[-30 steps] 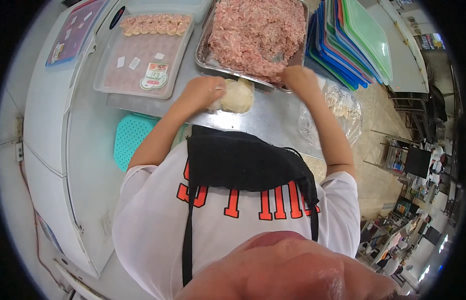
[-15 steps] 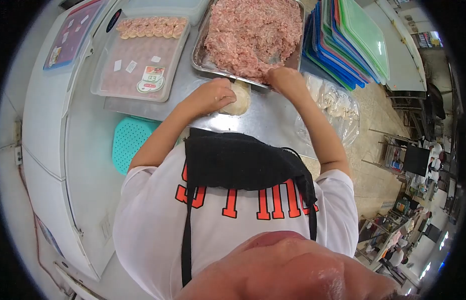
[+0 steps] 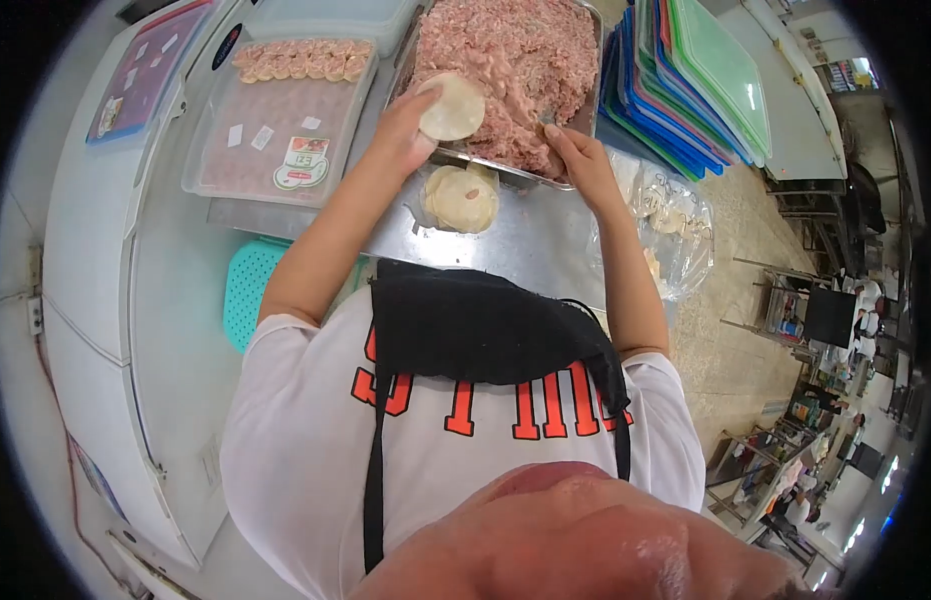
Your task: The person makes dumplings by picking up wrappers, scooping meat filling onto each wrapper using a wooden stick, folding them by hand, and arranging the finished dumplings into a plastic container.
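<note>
My left hand (image 3: pixel 403 132) grips a round, pale dumpling wrapper (image 3: pixel 453 107) by its left side, holding it over the near left part of the metal tray (image 3: pixel 505 172). My right hand (image 3: pixel 581 160) is closed at the near right of the minced meat (image 3: pixel 500 50) that fills the tray. Its fingertips pinch something small and greyish, mostly hidden, that I cannot make out. On the metal table (image 3: pixel 385 235) below the tray lies a stack of wrappers (image 3: pixel 460 200), with a small bit of meat on top.
To the left sits a clear plastic box (image 3: pixel 200 150) with rows of filled dumplings (image 3: pixel 303 58) along its far end. Several coloured plastic lids (image 3: pixel 675 80) stand stacked at the right. Bagged wrappers (image 3: pixel 670 215) lie nearer me. A turquoise perforated basket (image 3: pixel 253 285) is below left.
My left hand has lifted a wrapper from the stack and carried it up and left over the tray. My right hand has shifted slightly right at the meat's edge.
</note>
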Tool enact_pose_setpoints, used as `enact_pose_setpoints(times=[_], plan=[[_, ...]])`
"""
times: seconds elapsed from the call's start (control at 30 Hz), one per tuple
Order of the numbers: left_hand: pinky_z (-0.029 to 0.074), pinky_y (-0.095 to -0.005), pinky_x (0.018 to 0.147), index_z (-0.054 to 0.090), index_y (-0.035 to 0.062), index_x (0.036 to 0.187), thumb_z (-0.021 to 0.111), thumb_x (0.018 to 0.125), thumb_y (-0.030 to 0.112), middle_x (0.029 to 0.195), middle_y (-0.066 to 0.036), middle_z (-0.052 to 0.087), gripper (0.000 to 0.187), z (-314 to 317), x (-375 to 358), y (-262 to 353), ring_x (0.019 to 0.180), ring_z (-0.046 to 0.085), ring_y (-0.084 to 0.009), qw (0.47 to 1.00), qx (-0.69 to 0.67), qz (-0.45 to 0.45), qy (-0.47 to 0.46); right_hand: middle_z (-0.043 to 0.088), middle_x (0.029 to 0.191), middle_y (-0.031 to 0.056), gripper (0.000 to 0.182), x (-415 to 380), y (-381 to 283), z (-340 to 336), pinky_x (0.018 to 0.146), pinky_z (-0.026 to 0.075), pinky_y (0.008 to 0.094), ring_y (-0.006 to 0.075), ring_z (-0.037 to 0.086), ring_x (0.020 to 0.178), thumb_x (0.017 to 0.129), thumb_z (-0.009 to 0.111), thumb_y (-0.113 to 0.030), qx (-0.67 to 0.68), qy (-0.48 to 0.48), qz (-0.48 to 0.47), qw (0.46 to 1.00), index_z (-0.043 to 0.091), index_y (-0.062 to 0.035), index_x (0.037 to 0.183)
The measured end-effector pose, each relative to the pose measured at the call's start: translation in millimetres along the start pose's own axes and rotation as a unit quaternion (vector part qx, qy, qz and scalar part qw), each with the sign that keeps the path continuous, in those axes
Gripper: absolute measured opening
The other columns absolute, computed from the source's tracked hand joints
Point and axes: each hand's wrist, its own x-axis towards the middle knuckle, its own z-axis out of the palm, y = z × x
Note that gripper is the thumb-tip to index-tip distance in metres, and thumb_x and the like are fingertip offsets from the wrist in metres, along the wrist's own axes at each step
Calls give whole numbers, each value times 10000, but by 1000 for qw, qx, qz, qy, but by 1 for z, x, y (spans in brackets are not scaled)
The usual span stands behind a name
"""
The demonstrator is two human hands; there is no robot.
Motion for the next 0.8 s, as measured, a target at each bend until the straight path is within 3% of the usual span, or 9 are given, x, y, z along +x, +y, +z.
enact_pose_setpoints(times=[0.13, 0.17, 0.2, 0.27, 0.3, 0.43, 0.5, 0.63, 0.8], plan=[[401, -455, 1061, 453, -27, 1286, 488, 962, 165, 1294, -180, 528, 378, 48, 5, -8, 1211, 514, -315, 996, -78, -12, 50, 413, 603, -69, 349, -2, -18, 17, 475, 238, 214, 26, 329, 536, 973, 541, -330, 92, 24, -29, 995, 569, -101, 711], [372, -472, 1077, 434, -28, 1309, 453, 977, 245, 1321, -188, 506, 431, 60, 4, -6, 1240, 484, -328, 994, -97, 1, 52, 515, 654, -17, 330, 4, -12, 19, 515, 346, 240, 71, 453, 583, 962, 557, -317, 49, 44, -39, 997, 630, -38, 800], [343, -488, 1094, 416, -30, 1332, 418, 991, 326, 1347, -197, 483, 493, 67, 4, -4, 1270, 453, -342, 992, -115, 15, 54, 515, 654, -17, 330, 7, -2, 25, 515, 346, 240, 71, 453, 583, 962, 557, -317, 49, 46, -40, 997, 630, -38, 800], [311, -512, 1103, 401, -31, 1346, 374, 986, 414, 1370, -204, 457, 573, 69, 8, 5, 1292, 421, -356, 986, -165, 3, 37, 635, 786, 64, 321, 10, 9, 37, 626, 451, 294, 137, 584, 721, 952, 570, -293, -124, 151, -238, 951, 662, 13, 979], [279, -537, 1113, 385, -32, 1361, 330, 981, 501, 1393, -211, 431, 658, 66, 10, 9, 1314, 389, -371, 976, -215, -8, 24, 668, 924, 150, 320, 4, 8, 31, 744, 487, 341, 228, 643, 867, 931, 595, -258, -166, 127, -180, 961, 638, 2, 1113], [223, -596, 1110, 341, -16, 1399, 310, 957, 580, 1434, -217, 377, 742, 33, 22, 7, 1350, 323, -399, 977, -202, 34, 60, 648, 900, 178, 269, -13, -12, 1, 727, 494, 369, 307, 642, 836, 912, 613, -223, -337, 71, -195, 918, 657, -27, 1090], [218, -605, 1107, 354, -1, 1389, 328, 950, 588, 1432, -216, 378, 735, 26, 24, 6, 1356, 314, -401, 975, -205, 36, 72, 619, 840, 166, 238, -26, -35, -4, 689, 499, 469, 377, 622, 775, 888, 598, -249, -449, 85, -182, 871, 651, -103, 1069], [229, -620, 1091, 403, 35, 1332, 398, 913, 623, 1422, -207, 387, 723, 59, 2, 17, 1335, 342, -397, 983, -153, 14, 100, 617, 839, 165, 196, -14, -19, 8, 641, 499, 470, 367, 629, 755, 890, 586, -241, -410, 108, -250, 870, 647, -100, 1011], [271, -601, 1073, 404, 9, 1317, 490, 881, 604, 1416, -212, 391, 743, 46, 12, 18, 1279, 400, -386, 984, -161, 12, 79, 622, 843, 180, 236, -32, -78, 1, 654, 492, 421, 365, 620, 795, 901, 594, -228, -513, 71, -171, 838, 652, -64, 1060]])
